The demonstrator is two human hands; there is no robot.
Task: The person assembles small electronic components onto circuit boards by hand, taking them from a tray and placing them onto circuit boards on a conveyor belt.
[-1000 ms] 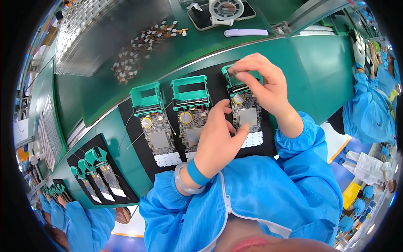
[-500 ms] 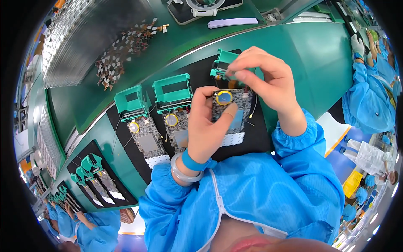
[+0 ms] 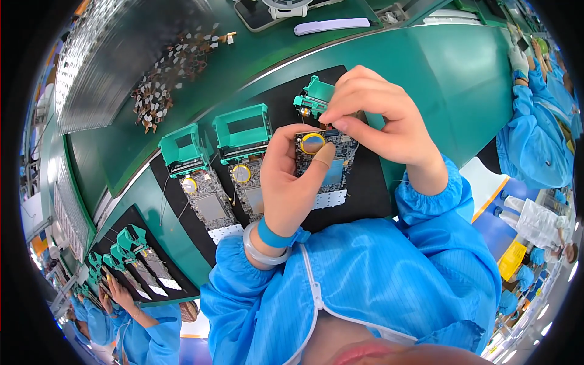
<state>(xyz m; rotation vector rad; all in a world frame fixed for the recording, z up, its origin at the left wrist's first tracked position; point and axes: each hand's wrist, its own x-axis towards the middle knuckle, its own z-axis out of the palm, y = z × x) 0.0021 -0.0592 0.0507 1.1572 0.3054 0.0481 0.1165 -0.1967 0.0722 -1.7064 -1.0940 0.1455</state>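
My left hand (image 3: 286, 182) grips the left side of a circuit board (image 3: 345, 149), its thumb lying across the face beside a round yellow-rimmed coin cell (image 3: 312, 143). A blue square pad and a white perforated strip (image 3: 329, 199) sit lower on this board. At the board's upper edge my right hand (image 3: 386, 118) is closed in a pinch; whatever its fingertips hold is too small and covered to make out. Just beyond those fingertips lies a green plastic holder (image 3: 319, 92), partly hidden by the right hand.
Two more boards with green holders (image 3: 242, 131) lie to the left on the black mat (image 3: 377, 182). Small parts (image 3: 155, 100) are heaped on the far green surface, near a lilac strip (image 3: 331, 26) and a phone (image 3: 255, 15). Co-workers in blue sit at both sides; one's hand (image 3: 118, 293) reaches toward other boards.
My right fingertips have come down to the board's upper edge, and the green holder now sits slightly lower and turned. At lower left, a co-worker's hand has reached farther in toward the boards.
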